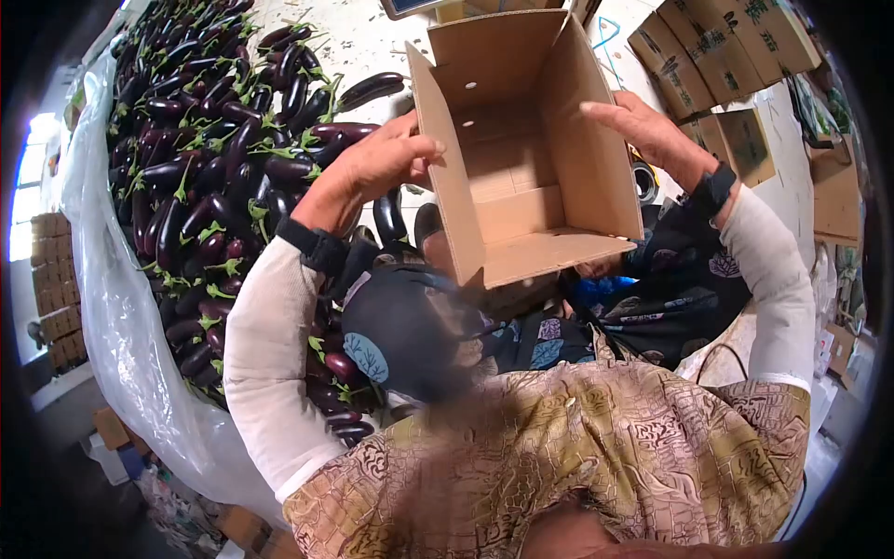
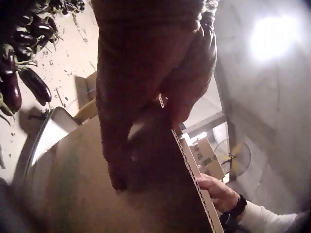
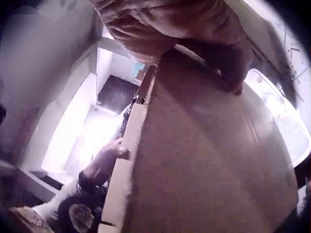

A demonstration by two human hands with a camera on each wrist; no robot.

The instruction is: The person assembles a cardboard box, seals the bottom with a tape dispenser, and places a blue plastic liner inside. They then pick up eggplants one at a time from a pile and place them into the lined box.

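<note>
Overhead-lit and crowded, the room centres on a pale floor (image 1: 352, 48) speckled with dark scraps, where a broad heap of eggplants (image 1: 200, 154) spreads along the left side. Beside the heap lies a crumpled plastic sheet (image 1: 126, 326); brown stacked cartons (image 1: 56, 270) stand beyond it, and printed cartons (image 1: 722, 56) with green lettering sit at the upper right. The open cardboard box (image 1: 512, 158) is held up in front of the person, its mouth turned toward the head camera, the inside matte brown and straight-sided, with a flap at the near edge. The left hand (image 1: 377, 160) grips its left side and the right hand (image 1: 652, 135) its right, each grip pinching a cardboard wall between thumb and fingers. Dark wrist straps (image 1: 312, 244) cross both wrists over off-white sleeves (image 1: 270, 345); below spreads a yellowish, wrinkled patterned garment (image 1: 605, 447), with dark cloth (image 1: 670, 298) bearing leaf motifs next to it. The eggplants look smooth and glossy, their stems green. The left wrist view alone shows the wavy corrugated core along the cut edge and a round, fan-like object (image 2: 233, 158) in the background. The right wrist view brings out the box's plain outer face, with a white tub (image 3: 279, 119) past it, its contents too glaring to make out.
</note>
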